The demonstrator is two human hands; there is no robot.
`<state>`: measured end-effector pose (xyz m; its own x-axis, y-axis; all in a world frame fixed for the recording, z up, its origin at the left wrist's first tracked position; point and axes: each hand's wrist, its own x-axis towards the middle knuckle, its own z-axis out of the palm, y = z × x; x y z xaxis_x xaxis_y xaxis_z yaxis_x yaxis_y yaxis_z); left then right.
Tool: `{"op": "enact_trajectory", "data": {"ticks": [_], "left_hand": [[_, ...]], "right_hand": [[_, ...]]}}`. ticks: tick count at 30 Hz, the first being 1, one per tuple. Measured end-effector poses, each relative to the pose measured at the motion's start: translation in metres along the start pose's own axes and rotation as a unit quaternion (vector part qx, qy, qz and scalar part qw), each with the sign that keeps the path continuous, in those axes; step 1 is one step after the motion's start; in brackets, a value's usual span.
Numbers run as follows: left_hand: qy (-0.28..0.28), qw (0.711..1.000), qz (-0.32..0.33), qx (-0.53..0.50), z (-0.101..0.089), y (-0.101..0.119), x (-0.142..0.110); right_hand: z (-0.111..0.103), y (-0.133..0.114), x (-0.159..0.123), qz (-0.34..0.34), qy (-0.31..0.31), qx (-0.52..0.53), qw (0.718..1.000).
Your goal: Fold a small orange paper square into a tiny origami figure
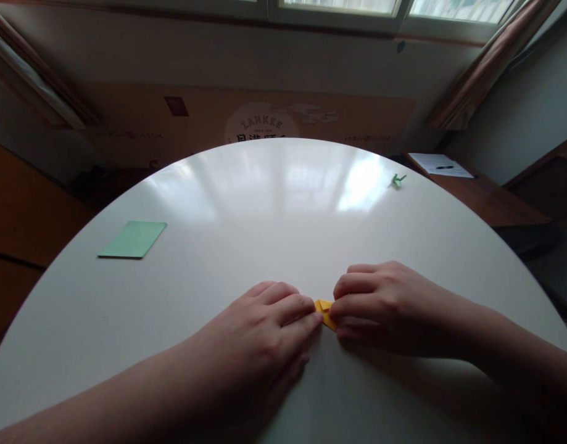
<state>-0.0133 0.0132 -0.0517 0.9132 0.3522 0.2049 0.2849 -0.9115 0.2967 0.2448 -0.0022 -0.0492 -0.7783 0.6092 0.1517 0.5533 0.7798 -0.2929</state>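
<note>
A small folded piece of yellow origami paper (327, 317) lies on the white round table (246, 246), between my two hands. From the left, my left hand (276, 320) presses its fingertips on the paper's left edge, fingers held together. My right hand (380, 302) grips the right side of the paper with curled fingers. A folded flap shows on the paper's upper face; the fingertips cover both its ends.
Toward the left of the table lies a stack of green square paper (132, 239). A small green folded paper figure (397, 180) stands near the far right edge. Beyond it, a brown side table (500, 200) holds a white sheet (431, 164) and a pen (445, 167).
</note>
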Motion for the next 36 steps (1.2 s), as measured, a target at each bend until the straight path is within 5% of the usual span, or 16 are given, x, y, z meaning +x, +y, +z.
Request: {"op": "enact_trajectory", "data": {"ticks": [16,21,36], "left_hand": [[0.083,0.996,-0.009,-0.027,0.006,-0.016,0.004],[0.121,0.991,0.05,0.024,0.013,-0.016,0.004],[0.011,0.997,-0.063,0.05,-0.006,0.002,0.03]], "right_hand": [[0.016,0.001,0.004,-0.01,0.036,-0.046,0.998],[0.025,0.001,0.005,-0.012,0.08,0.008,0.997],[0.023,0.007,0.008,0.057,0.138,0.176,0.973]]}}
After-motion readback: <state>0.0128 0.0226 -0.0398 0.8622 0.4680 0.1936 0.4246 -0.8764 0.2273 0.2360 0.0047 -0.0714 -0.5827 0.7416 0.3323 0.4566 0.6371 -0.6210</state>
